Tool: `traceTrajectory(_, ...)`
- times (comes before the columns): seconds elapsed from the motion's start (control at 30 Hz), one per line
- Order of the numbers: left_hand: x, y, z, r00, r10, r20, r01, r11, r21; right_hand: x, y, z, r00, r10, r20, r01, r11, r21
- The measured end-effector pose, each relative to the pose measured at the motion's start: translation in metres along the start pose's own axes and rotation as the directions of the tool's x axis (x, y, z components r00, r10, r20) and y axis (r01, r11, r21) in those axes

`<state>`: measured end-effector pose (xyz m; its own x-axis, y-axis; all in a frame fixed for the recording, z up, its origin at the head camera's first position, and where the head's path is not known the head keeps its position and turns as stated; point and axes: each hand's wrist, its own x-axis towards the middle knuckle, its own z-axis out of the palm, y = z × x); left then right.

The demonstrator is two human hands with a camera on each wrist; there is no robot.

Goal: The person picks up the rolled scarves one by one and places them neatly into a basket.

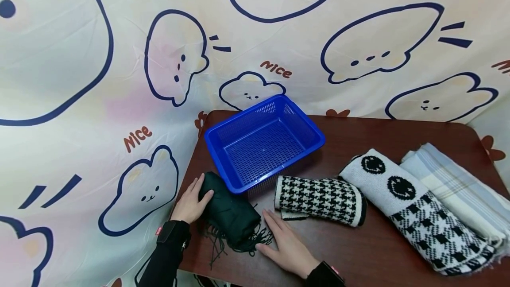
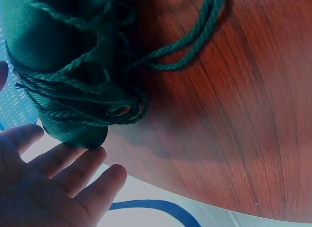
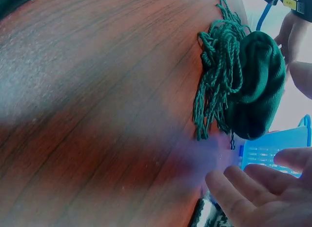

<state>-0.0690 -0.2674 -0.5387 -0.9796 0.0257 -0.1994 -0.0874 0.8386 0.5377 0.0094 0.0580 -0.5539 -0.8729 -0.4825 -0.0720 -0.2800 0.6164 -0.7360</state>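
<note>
A dark green scarf (image 1: 229, 216), rolled into a bundle with a twisted fringe (image 3: 214, 75), lies at the left of the table. At the bundle's left end is my left hand (image 1: 191, 205), its thumb and fingers spread against the cloth. The left wrist view has this hand's fingers (image 2: 80, 168) fairly straight beside the green roll. On the other side, my right hand (image 1: 290, 248) is spread low over the table near the fringe. In the right wrist view a gap separates its fingertips from the roll, and it holds nothing.
A blue plastic basket (image 1: 263, 185) stands behind the green roll. To the right lie a rolled black-and-white houndstooth scarf (image 1: 318, 199), a larger folded black-and-white scarf with smiley faces (image 1: 410, 207), and a folded pale blue and cream scarf (image 1: 454, 185). A patterned curtain (image 1: 303, 48) hangs behind the brown table (image 1: 382, 251).
</note>
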Motion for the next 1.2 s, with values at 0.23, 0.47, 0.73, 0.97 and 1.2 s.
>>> traceTrajectory(0.23,0.005,0.0,0.0,1.0,-0.002,0.005,0.002,1.0,-0.002,0.003,0.0,0.002,0.996,0.054,0.066,-0.059,0.996,0.072)
traceTrajectory(0.47,0.014,-0.001,0.001,1.0,0.005,-0.009,-0.005,1.0,-0.011,0.008,0.0,0.002,0.989,0.105,0.101,-0.12,0.979,0.166)
traceTrajectory(0.73,0.023,0.005,0.001,1.0,-0.006,0.013,0.006,1.0,0.003,0.013,-0.001,0.002,0.985,0.131,0.109,-0.151,0.967,0.207)
traceTrajectory(0.97,0.028,0.005,0.003,1.0,-0.001,0.031,0.0,1.0,0.007,0.017,0.002,0.001,0.976,0.138,0.167,-0.188,0.919,0.345)
traceTrajectory(1.2,0.029,0.003,0.004,0.999,-0.003,0.054,0.003,1.0,0.005,0.022,0.007,0.007,0.969,0.14,0.205,-0.223,0.85,0.477)
